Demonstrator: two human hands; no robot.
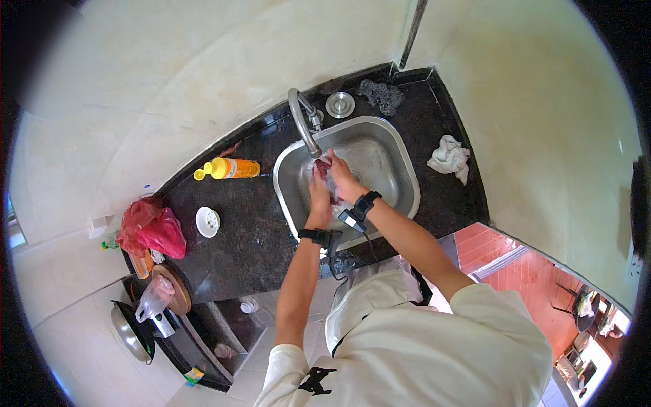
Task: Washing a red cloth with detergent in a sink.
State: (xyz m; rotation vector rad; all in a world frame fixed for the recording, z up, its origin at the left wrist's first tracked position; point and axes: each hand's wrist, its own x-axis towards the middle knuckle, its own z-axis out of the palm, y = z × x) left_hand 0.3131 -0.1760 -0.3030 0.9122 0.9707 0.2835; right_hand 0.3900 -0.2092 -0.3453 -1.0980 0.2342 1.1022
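Over the steel sink [400, 146], both my hands are closed round a dark red, wet lump [321, 165] that looks like raw meat; its exact kind is unclear. My left hand [320, 195] holds it from the left, and my right hand [344, 178] grips it from the right. Directly above is the curved faucet [302, 122], and water seems to run over the lump and my fingers. Part of the lump is hidden by my hands. Each wrist wears a black strap with a small device and cable.
Left of the sink, a yellow-capped orange bottle [234, 168] lies on the dark counter [251, 237], near a small white bowl [207, 222] and red plastic bags [152, 227]. A white cloth [449, 158] lies at right. Behind the sink are a round metal drain cover [340, 105] and dark scouring mesh [381, 96].
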